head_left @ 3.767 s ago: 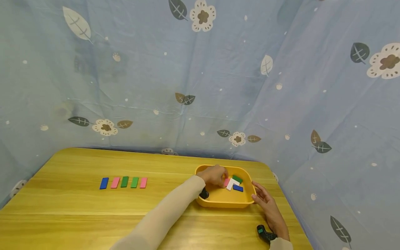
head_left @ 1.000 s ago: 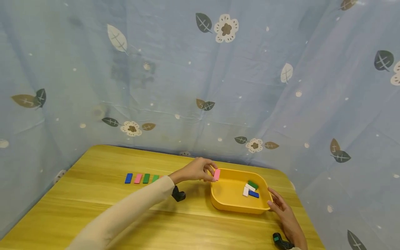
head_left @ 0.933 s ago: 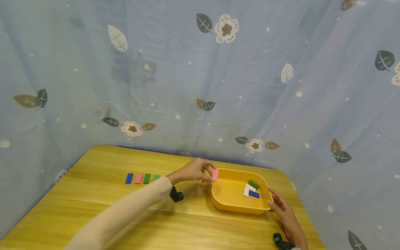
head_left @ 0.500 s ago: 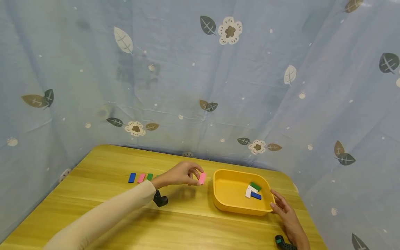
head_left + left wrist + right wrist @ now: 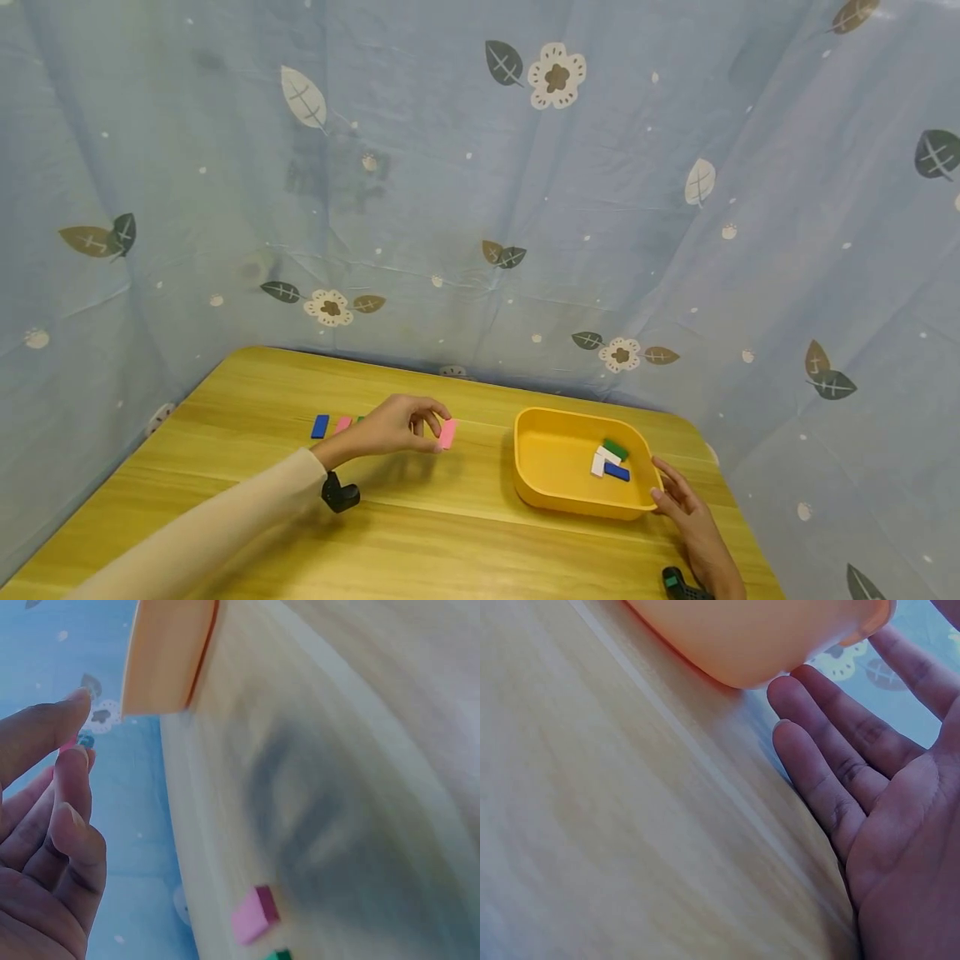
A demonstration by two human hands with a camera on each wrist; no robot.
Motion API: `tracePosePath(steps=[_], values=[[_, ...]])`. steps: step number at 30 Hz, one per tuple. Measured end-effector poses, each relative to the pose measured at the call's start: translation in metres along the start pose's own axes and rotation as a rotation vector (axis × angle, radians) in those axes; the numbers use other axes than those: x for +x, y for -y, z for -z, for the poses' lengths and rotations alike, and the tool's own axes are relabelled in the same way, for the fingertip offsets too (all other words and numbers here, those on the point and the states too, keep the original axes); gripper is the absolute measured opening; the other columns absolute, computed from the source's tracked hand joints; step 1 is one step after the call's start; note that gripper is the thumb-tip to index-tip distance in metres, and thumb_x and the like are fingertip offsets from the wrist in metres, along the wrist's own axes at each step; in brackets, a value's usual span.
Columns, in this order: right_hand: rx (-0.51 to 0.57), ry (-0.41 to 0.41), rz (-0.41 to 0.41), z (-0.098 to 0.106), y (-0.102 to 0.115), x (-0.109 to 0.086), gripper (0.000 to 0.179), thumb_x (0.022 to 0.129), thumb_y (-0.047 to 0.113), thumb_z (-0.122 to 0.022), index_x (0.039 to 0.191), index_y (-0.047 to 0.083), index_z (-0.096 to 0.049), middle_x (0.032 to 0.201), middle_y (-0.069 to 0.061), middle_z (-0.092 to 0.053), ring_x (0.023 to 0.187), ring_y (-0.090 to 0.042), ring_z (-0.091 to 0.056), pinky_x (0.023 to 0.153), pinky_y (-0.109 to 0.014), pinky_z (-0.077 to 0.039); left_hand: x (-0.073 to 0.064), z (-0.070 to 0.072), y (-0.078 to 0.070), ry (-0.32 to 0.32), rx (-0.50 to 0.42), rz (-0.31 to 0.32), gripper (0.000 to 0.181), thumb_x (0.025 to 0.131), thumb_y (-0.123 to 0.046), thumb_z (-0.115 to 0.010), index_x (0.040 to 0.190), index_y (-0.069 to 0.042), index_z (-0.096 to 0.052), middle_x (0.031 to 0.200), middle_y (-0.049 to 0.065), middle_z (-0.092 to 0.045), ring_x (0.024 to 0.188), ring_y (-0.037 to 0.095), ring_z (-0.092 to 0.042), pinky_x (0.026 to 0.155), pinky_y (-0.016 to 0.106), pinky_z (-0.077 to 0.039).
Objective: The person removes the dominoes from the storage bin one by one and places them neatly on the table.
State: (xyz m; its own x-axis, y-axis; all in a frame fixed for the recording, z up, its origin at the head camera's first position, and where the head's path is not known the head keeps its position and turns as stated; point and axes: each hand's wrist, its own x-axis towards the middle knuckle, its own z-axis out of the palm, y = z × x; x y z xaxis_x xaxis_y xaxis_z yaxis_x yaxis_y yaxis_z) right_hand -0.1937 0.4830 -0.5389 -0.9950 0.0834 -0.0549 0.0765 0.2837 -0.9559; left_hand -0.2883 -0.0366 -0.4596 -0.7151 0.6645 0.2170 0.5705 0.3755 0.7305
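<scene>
My left hand (image 5: 392, 427) pinches a pink domino block (image 5: 447, 434) between thumb and fingers, raised over the table left of the yellow bin (image 5: 581, 500). Only a sliver of that block shows in the left wrist view. Behind the hand, a row holds a blue block (image 5: 320, 426), a pink block (image 5: 342, 424) and a partly covered green one; the hand hides the rest. Its near end shows a pink block (image 5: 255, 915) in the left wrist view. My right hand (image 5: 697, 533) rests its extended fingers and thumb against the bin's right end.
Inside the bin lie a green block (image 5: 615, 449), two white blocks (image 5: 597, 465) and a blue block (image 5: 617, 472). Black straps with camera mounts (image 5: 341, 493) sit at the wrists. A patterned blue curtain (image 5: 450, 167) hangs behind the wooden table (image 5: 450, 550).
The left hand took the pink block out of the bin and has carried it leftward over the rim toward the row. The right hand stays at the bin; the head view has shifted slightly.
</scene>
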Motion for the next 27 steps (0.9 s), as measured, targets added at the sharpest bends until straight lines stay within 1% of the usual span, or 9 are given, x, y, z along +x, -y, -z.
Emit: tracePosePath(steps=[5, 9, 13, 16, 20, 23, 25, 27], values=[[-0.009, 0.009, 0.009, -0.001, -0.002, 0.001, 0.057, 0.098, 0.036, -0.052, 0.15, 0.03, -0.029, 0.143, -0.011, -0.038, 0.108, -0.011, -0.056, 0.084, -0.037, -0.051, -0.021, 0.007, 0.006, -0.009, 0.008, 0.039, 0.042, 0.08, -0.029, -0.078, 0.117, -0.018, -0.062, 0.089, -0.005, -0.068, 0.064, 0.02, -0.058, 0.056, 0.027, -0.047], [-0.021, 0.004, 0.008, -0.001, -0.003, 0.001, 0.057, 0.098, 0.038, -0.052, 0.15, 0.03, -0.03, 0.141, -0.006, -0.04, 0.107, -0.008, -0.056, 0.083, -0.035, -0.051, -0.037, 0.014, 0.009, -0.032, 0.033, 0.079, 0.042, 0.08, -0.031, -0.078, 0.117, -0.019, -0.062, 0.089, -0.007, -0.068, 0.065, 0.018, -0.058, 0.057, 0.027, -0.048], [-0.037, -0.008, 0.0, 0.0, -0.002, 0.001, 0.057, 0.098, 0.039, -0.052, 0.15, 0.03, -0.03, 0.139, -0.002, -0.041, 0.106, -0.006, -0.055, 0.082, -0.033, -0.051, -0.052, 0.021, 0.015, -0.06, 0.041, 0.105, 0.044, 0.08, -0.032, -0.078, 0.118, -0.018, -0.062, 0.089, -0.006, -0.067, 0.064, 0.016, -0.057, 0.057, 0.027, -0.047], [-0.04, -0.009, -0.01, 0.001, 0.0, 0.0, 0.059, 0.098, 0.039, -0.052, 0.15, 0.029, -0.029, 0.141, -0.004, -0.039, 0.105, -0.005, -0.054, 0.082, -0.033, -0.051, -0.063, 0.027, 0.021, -0.075, 0.035, 0.12, 0.045, 0.08, -0.031, -0.078, 0.12, -0.017, -0.062, 0.089, -0.005, -0.067, 0.064, 0.015, -0.056, 0.056, 0.027, -0.047], [-0.031, -0.016, -0.021, 0.0, 0.001, 0.0, 0.059, 0.097, 0.04, -0.053, 0.15, 0.03, -0.029, 0.145, -0.006, -0.033, 0.107, 0.001, -0.053, 0.082, -0.032, -0.051, -0.08, 0.034, 0.029, -0.092, 0.023, 0.139, 0.045, 0.08, -0.031, -0.078, 0.12, -0.016, -0.062, 0.09, -0.004, -0.067, 0.065, 0.014, -0.056, 0.058, 0.027, -0.048], [-0.019, -0.012, -0.019, -0.001, 0.001, 0.0, 0.059, 0.098, 0.039, -0.053, 0.15, 0.029, -0.029, 0.146, -0.009, -0.033, 0.107, 0.0, -0.054, 0.082, -0.032, -0.051, -0.094, 0.04, 0.036, -0.097, 0.021, 0.171, 0.048, 0.08, -0.032, -0.078, 0.121, -0.014, -0.062, 0.09, -0.006, -0.067, 0.064, 0.014, -0.056, 0.057, 0.027, -0.048], [-0.011, -0.009, -0.019, -0.003, 0.002, 0.0, 0.058, 0.098, 0.038, -0.053, 0.15, 0.029, -0.029, 0.146, -0.01, -0.034, 0.106, -0.003, -0.055, 0.082, -0.033, -0.051, -0.104, 0.044, 0.04, -0.098, 0.037, 0.197, 0.049, 0.079, -0.033, -0.078, 0.121, -0.013, -0.062, 0.09, -0.006, -0.067, 0.064, 0.014, -0.056, 0.056, 0.027, -0.047], [-0.012, -0.013, -0.028, -0.003, 0.003, 0.0, 0.059, 0.097, 0.04, -0.053, 0.15, 0.029, -0.028, 0.146, -0.011, -0.033, 0.105, -0.001, -0.054, 0.083, -0.032, -0.051, -0.113, 0.049, 0.045, -0.098, 0.055, 0.216, 0.05, 0.079, -0.034, -0.078, 0.121, -0.012, -0.062, 0.09, -0.007, -0.067, 0.064, 0.013, -0.055, 0.056, 0.027, -0.046]])
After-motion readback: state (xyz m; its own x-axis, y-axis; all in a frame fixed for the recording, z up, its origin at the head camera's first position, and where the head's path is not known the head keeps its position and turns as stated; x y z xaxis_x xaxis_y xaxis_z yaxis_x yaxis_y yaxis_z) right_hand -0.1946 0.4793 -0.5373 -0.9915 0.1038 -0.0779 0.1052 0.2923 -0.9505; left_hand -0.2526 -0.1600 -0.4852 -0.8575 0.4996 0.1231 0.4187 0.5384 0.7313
